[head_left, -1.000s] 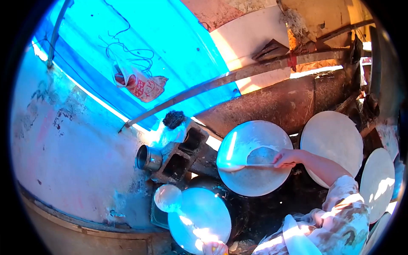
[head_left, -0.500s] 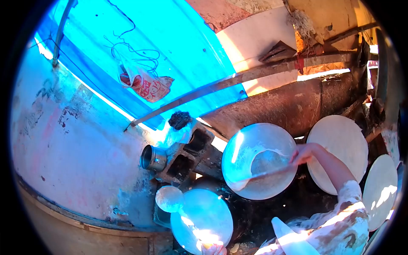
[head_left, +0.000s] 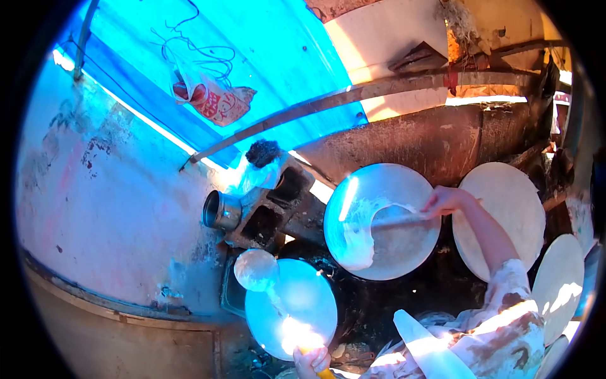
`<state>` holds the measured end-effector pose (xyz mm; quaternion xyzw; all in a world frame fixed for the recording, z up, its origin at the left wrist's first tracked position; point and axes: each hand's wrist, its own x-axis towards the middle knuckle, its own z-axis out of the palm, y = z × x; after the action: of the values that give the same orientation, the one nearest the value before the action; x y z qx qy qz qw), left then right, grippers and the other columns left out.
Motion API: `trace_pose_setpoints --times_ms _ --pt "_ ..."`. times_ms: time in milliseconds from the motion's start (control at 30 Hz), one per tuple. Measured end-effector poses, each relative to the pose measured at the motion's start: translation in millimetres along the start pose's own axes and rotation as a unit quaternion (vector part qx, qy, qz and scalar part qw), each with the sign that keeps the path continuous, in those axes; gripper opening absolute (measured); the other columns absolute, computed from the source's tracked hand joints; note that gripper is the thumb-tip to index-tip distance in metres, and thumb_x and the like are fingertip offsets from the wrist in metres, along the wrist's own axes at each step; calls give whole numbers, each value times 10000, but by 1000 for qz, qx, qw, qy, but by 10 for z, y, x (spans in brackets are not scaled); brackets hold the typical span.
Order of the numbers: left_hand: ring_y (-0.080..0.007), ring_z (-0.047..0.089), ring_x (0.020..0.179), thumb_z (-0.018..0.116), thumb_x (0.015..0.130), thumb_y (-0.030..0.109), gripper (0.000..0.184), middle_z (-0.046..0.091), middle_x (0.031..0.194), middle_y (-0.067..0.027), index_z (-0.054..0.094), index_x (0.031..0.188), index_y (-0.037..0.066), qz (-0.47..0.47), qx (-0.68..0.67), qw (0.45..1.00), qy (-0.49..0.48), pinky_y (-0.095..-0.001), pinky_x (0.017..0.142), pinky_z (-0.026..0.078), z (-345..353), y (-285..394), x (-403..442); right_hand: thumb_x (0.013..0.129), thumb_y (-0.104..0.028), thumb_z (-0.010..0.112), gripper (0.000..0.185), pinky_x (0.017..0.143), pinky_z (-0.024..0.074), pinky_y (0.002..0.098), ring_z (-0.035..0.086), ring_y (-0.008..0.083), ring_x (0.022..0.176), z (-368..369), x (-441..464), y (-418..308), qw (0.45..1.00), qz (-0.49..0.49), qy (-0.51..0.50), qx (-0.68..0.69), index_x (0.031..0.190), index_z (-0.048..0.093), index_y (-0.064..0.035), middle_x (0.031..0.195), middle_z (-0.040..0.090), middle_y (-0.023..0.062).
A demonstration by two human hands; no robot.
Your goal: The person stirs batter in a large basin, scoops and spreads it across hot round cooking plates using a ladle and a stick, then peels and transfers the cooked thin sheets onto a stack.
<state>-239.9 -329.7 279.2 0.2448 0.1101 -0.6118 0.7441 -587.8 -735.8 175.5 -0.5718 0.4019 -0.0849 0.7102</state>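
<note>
Going left to right here. Way out past the left hand, off to its left, there's an open metal can (head_left: 222,211) lying on its side, mouth pointing left, right up against a hollow concrete block (head_left: 262,224).

Closer to the left hand is the ladle (head_left: 255,270), its round head ahead of that hand and off to its left. Long axis is a diagonal: it runs from the hand out over a pale round basin (head_left: 314,282), head at the far end. The left hand (head_left: 312,362) is just at the basin's near edge, fingers curled around the ladle's yellow handle; sun glare washes out a stretch of it.

Next is the round griddle (head_left: 404,249), ahead of the left hand and to its right. A pale wet layer (head_left: 355,243) curves around its left part, out to the left of the right hand. The thin spreader (head_left: 401,223) is over the middle, long axis close to level, free end pointing left from the right hand and dipping slightly. It's blurry, so can't tell if it's touching the surface.

The right hand (head_left: 442,201) is at the griddle's right edge, fingers closed on the spreader's end. Just right of it there's a pale disc (head_left: 502,218), and a second disc (head_left: 558,287) sits farther right and nearer the body.
</note>
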Motion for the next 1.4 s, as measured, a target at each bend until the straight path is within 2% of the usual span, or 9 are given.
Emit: trace_pose_setpoints --times_ms 100,333,433,500,700,933,967,1133,1400 --pt "-92 335 398 428 883 71 387 389 605 -38 320 1254 99 4 -30 1000 -5 -203 376 332 -16 -105 -15 676 -150 731 306 380 311 186 469 73 462 560 347 -359 996 -10 87 18 953 655 -48 689 592 37" --pt "-90 334 397 426 885 71 401 391 610 -36 312 1269 90 -12 -28 1000 -1 -199 378 338 -20 -198 -21 683 -150 735 321 396 351 174 478 56 454 87 -562 75 987 94 -130 -6 974 653 -44 636 590 9" --pt "-89 334 397 425 886 71 407 391 612 -35 309 1276 87 -30 -6 1000 -4 -198 378 340 -13 -178 -29 690 -138 723 298 360 330 186 465 58 422 -85 -552 262 999 39 28 -16 964 654 -42 623 590 31" --pt "-89 333 397 425 886 71 412 392 614 -35 307 1281 84 -38 2 999 -15 -197 378 342 -29 -177 -49 687 -152 702 326 321 272 212 396 66 356 160 -321 191 971 -9 171 169 988 632 -47 535 522 22" --pt "-87 333 396 423 888 71 424 393 618 -33 300 1294 77 -70 10 996 -52 -193 380 347 -88 -77 -147 683 -190 700 348 321 242 221 350 67 348 939 -312 222 999 -16 35 -28 998 630 -61 555 505 17" --pt "-85 332 395 421 890 71 440 395 623 -31 292 1310 68 -114 -32 984 -131 -190 381 353 -376 163 -457 837 -278 577 384 342 180 192 251 18 380 2295 -346 221 977 -59 -60 198 1209 519 -200 529 329 -86" --pt "-85 331 395 421 890 71 442 395 624 -31 291 1312 67 -119 -41 982 -143 -189 381 354 -447 196 -496 873 -267 524 445 332 206 181 259 27 377 2625 -229 231 962 -48 -47 264 1299 402 -227 536 305 -76" --pt "-75 366 466 413 890 55 500 421 725 -52 241 1353 136 -98 -43 982 -156 -184 371 337 -417 198 -834 899 -235 442 301 325 251 212 290 69 363 3861 -145 440 942 -8 219 253 1197 469 -203 533 330 -37" --pt "-78 360 463 401 908 112 338 428 796 -32 371 1244 91 -70 -33 993 -90 -182 371 334 -899 432 -1202 908 -277 432 141 318 251 204 287 64 356 3147 -1108 846 909 8 311 276 993 485 -177 519 311 -40"
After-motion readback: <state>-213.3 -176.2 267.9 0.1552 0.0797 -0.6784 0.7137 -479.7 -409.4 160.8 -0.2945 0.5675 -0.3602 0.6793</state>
